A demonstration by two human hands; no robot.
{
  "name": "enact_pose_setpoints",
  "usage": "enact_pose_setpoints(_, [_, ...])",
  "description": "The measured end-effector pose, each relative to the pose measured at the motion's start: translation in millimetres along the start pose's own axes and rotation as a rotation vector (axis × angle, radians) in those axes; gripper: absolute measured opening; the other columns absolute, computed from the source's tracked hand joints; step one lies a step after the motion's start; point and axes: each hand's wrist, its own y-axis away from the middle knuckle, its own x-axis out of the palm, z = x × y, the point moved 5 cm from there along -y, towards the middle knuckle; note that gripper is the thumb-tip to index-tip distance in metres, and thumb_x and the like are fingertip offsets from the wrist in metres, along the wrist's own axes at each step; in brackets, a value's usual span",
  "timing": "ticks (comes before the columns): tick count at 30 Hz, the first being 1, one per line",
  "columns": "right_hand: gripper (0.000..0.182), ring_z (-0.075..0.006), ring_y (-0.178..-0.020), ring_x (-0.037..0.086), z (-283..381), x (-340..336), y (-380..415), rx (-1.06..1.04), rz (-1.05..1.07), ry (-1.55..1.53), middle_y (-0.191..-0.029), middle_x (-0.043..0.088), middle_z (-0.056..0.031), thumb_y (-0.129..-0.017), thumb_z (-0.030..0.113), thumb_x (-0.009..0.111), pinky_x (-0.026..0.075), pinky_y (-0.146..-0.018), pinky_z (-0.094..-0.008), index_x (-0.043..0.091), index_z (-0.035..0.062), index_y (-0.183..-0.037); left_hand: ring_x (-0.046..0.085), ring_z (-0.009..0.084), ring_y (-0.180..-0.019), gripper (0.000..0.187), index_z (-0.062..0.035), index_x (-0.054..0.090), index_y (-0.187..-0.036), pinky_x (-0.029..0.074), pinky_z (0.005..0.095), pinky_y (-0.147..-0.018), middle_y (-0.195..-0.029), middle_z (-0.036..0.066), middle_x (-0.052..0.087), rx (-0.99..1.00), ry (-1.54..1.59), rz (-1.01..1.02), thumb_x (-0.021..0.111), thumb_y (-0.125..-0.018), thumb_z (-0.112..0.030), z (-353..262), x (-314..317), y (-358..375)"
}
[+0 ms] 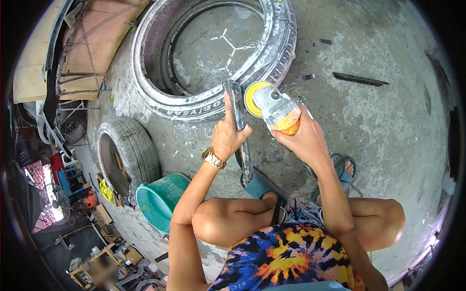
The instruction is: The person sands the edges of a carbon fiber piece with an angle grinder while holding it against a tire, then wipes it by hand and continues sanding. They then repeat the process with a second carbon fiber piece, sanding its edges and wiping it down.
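Dark strip (pixel 236 104) — 1 grinder (pixel 275 103) alongside

Its lower end reaches the left sandal (pixel 264 186). The left hand (pixel 227 137) pinches it, index finger straight; the right hand (pixel 308 138) wraps the grinder, yellow disc (pixel 251 99) just beside the strip. The strip looks light, fairly stiff, perhaps dusty-slick — best held low by its edges, clear of the disc. Its top overlaps the large tyre (pixel 160 103)

Left grip (pixel 226 138) extends its index finger (pixel 228 107), thumb (pixel 246 130) spread; right grip (pixel 306 138) curls closed.
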Motion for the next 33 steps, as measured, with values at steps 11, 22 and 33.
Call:
enact_pose_setpoints(11, [0.06, -0.0391, -0.1, 0.065, 12, 2, -13, 0.058, 0.064, -0.102, -0.103, 0.068, -0.0234, -0.072, 0.029, 0.08, 0.05, -0.084, -0.0421, 0.053, -0.0036, -0.114, 0.065, 0.038, -0.055, 0.105, 0.001, 0.0, -0.151, 0.053, 0.0427, -0.054, -0.058, 0.02, 0.061, -0.024, -0.007, 0.034, 0.067, -0.074, -0.019, -2, -2, 1])
enact_pose_setpoints(22, [0.057, -0.0388, -0.096, 0.066, 3, 1, -18, 0.027, -0.027, -0.071, -0.099, 0.069, -0.0226, -0.073, 0.031, 0.079, 0.05, -0.082, -0.0436, 0.052, -0.0018, -0.11, 0.064, 0.0377, -0.055, 0.104, 0.0, 0.001, -0.151, 0.054, 0.0441, -0.056, -0.058, 0.019, 0.061, -0.008, -0.005, 0.032, 0.067, -0.074, -0.019, 1, -1, 1])
enact_pose_setpoints(33, [0.056, -0.0403, -0.091, 0.066, 10, 3, -19, -0.01, -0.019, 0.024, -0.092, 0.069, -0.0231, -0.074, 0.035, 0.078, 0.052, -0.077, -0.0455, 0.049, -0.0005, -0.107, 0.065, 0.0398, -0.059, 0.104, -0.0012, 0.001, -0.152, 0.054, 0.0441, -0.058, -0.064, 0.021, 0.063, 0.015, -0.036, 0.022, 0.066, -0.072, -0.021, 1, -2, 0])
